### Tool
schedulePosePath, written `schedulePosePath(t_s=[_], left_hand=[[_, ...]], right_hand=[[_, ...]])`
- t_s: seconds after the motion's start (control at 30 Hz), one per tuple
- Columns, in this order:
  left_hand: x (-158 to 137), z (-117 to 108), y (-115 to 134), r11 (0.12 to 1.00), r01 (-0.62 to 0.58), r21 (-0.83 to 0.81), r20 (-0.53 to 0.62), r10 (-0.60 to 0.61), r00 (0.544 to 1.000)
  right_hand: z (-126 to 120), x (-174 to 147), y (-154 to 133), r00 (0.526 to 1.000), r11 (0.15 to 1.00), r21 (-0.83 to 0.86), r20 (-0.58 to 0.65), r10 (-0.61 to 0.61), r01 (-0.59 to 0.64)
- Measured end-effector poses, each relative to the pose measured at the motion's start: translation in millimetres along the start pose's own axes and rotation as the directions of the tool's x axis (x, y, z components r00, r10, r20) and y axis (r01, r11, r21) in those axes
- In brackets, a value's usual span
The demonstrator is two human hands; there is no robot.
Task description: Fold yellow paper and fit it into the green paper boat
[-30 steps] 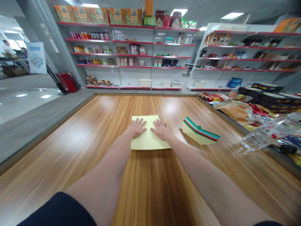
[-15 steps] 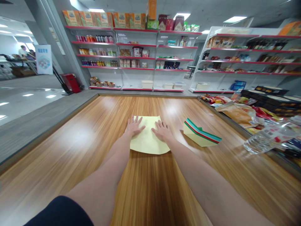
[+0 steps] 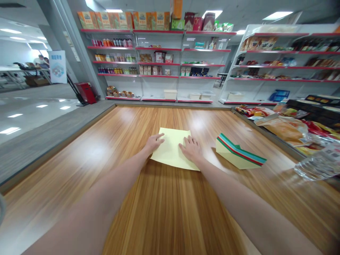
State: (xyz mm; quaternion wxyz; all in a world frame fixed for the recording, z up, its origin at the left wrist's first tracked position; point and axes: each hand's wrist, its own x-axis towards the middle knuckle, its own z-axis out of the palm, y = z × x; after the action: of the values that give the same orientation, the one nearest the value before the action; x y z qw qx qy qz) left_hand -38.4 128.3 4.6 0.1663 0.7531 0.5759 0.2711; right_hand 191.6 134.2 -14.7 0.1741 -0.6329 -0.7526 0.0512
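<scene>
Where fingers (image 3: 190,140) rest, yellow paper (image 3: 170,149) lies

Yellow paper (image 3: 171,147) partly invisible beneath the right hand (image 3: 192,149)

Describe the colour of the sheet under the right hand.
Pale yellow; the sheet shows best in the head view.

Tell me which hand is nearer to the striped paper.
Right. The right hand rests on the yellow sheet, left of the striped paper and apart from it. The left hand is farther left, at the sheet's left edge.
</scene>
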Motion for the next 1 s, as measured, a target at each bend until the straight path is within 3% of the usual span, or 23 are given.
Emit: schedulePosePath(t_s=[0.13,0.33,0.4,0.43,0.53,0.67,0.73,0.8,0.87,0.93,1.0], left_hand=[[-25,-8,5,0.981,-0.184,-0.060,0.153,0.191,0.970],[-47,-20,3,0.922,-0.374,-0.100,0.330,0.386,0.862],[-48,-20,2,0.909,-0.403,-0.107,0.355,0.414,0.838],[-48,-20,2,0.904,-0.412,-0.112,0.352,0.424,0.835],[-51,-19,2,0.894,-0.425,-0.141,0.259,0.448,0.856],[-56,-19,4,0.873,-0.472,-0.123,-0.016,0.474,0.880],[-57,-20,5,0.828,-0.558,-0.062,-0.164,0.543,0.823],[-58,-22,4,0.769,-0.639,0.018,-0.277,0.618,0.736],[-57,-23,5,0.739,-0.668,0.085,-0.310,0.657,0.687],[-58,-23,9,0.760,-0.637,0.124,-0.230,0.647,0.727],[-60,-22,16,0.823,-0.552,0.135,-0.090,0.565,0.820]], right_hand=[[0,-9,2,0.991,0.993,0.092,-0.104,0.079,-0.070],[-11,-13,16,0.976,0.954,0.296,-0.189,0.105,-0.045],[-16,-12,20,0.973,0.910,0.414,-0.198,0.118,-0.026],[-17,-12,22,0.971,0.830,0.558,-0.191,0.146,-0.015],[-19,-11,25,0.960,0.664,0.747,-0.175,0.220,-0.016],[-16,-11,27,0.935,0.662,0.748,-0.201,0.292,-0.046],[-15,-10,28,0.924,0.668,0.741,-0.205,0.322,-0.068],[-14,-9,29,0.900,0.679,0.725,-0.216,0.379,-0.112],[-14,-6,31,0.870,0.685,0.713,-0.234,0.434,-0.150],[-13,-4,32,0.857,0.682,0.714,-0.243,0.455,-0.160],[-10,-5,32,0.859,0.669,0.728,-0.240,0.453,-0.150]])
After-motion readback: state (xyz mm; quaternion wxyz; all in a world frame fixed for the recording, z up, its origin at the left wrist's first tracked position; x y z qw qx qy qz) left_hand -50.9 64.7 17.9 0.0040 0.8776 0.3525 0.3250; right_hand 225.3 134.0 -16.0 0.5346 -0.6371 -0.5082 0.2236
